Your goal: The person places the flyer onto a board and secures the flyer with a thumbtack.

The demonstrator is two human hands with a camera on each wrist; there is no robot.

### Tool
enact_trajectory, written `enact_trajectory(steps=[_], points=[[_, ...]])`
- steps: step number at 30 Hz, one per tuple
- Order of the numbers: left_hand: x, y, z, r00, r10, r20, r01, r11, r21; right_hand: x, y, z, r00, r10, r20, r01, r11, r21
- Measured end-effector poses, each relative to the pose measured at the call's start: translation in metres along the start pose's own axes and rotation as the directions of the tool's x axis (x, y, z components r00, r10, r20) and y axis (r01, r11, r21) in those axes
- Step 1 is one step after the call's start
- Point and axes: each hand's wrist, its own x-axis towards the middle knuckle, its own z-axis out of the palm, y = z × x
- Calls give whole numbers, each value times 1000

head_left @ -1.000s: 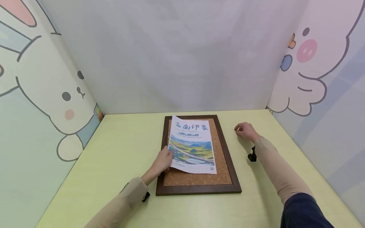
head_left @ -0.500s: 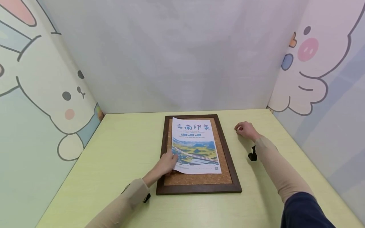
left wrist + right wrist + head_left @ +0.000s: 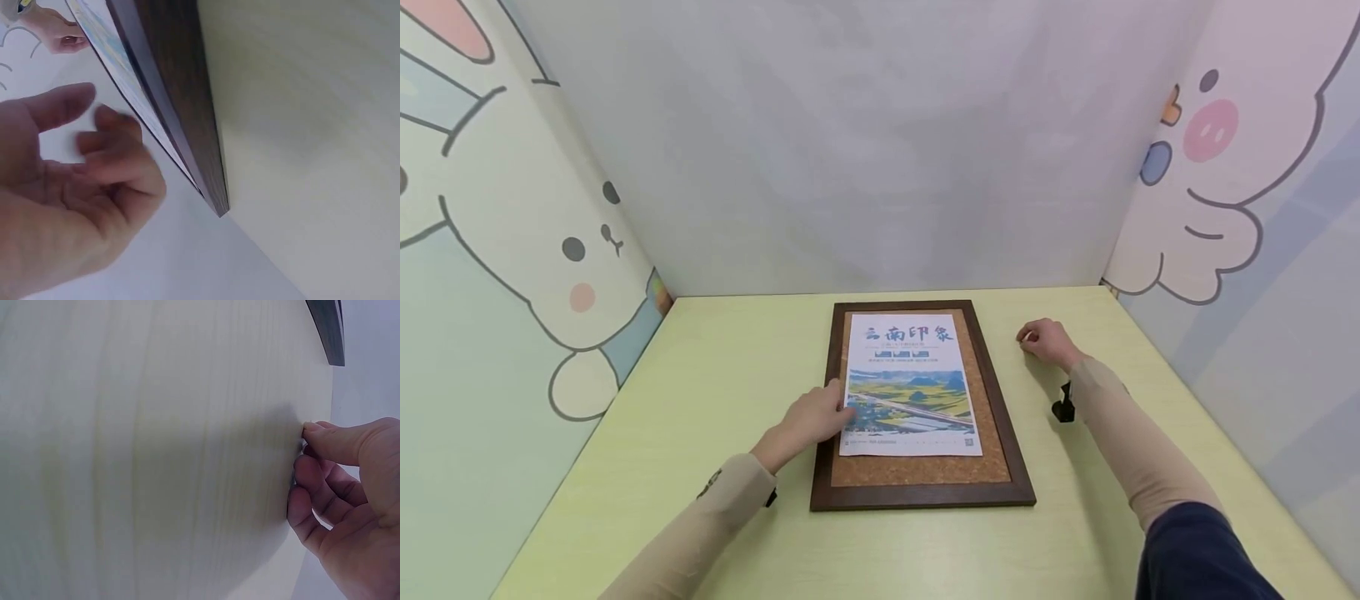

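Note:
A printed poster (image 3: 910, 392) with a landscape picture lies flat on a cork board (image 3: 917, 471) with a dark wooden frame (image 3: 922, 497). My left hand (image 3: 805, 421) is over the board's left side, near the poster's left edge. In the left wrist view, its thumb and bent fingers stand apart with nothing between them, beside the frame; the moving fingers look blurred. To the board's right, my right hand (image 3: 1051, 343) rests on the table with loosely curled fingers. In the right wrist view, its thumb (image 3: 334, 442) and fingertips are at the tabletop, and I see no object held.
The pale yellow-green table (image 3: 715, 367) extends on both sides of the board. A grey-white back wall (image 3: 865, 167) stands behind it, and side walls with cartoon animals (image 3: 580, 283) flank it. Small black devices (image 3: 1063, 407) sit at both wrists.
The poster's left edge has come down flat and the sheet has straightened on the cork. My left hand has let go of it and moved slightly left. My right hand stays put.

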Motion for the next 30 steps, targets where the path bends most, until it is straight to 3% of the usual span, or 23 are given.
enact_trajectory(steps=[2, 4, 7, 13, 20, 30], points=[[7, -3, -1, 995, 96, -7, -95, 994, 62, 0, -1, -1, 1000, -2, -3, 1, 1000, -4], [14, -8, 0, 980, 199, 7, -198, 973, 116, 0, -2, -1, 1000, -1, -4, 1, 1000, -8], [23, -14, 2, 957, 282, 67, -289, 947, 141, 1, -2, -2, 1000, 1, -2, -1, 1000, -7], [29, -22, 7, 946, 276, 168, -302, 940, 157, 4, -2, 0, 1000, -3, 5, 3, 1000, 6], [28, -23, 10, 944, 289, 159, -317, 930, 185, 6, -1, -2, 1000, -6, -3, 6, 1000, -6], [25, -21, 14, 941, 287, 179, -319, 929, 190, 7, 1, -5, 999, -3, 49, 2, 1000, 9]])
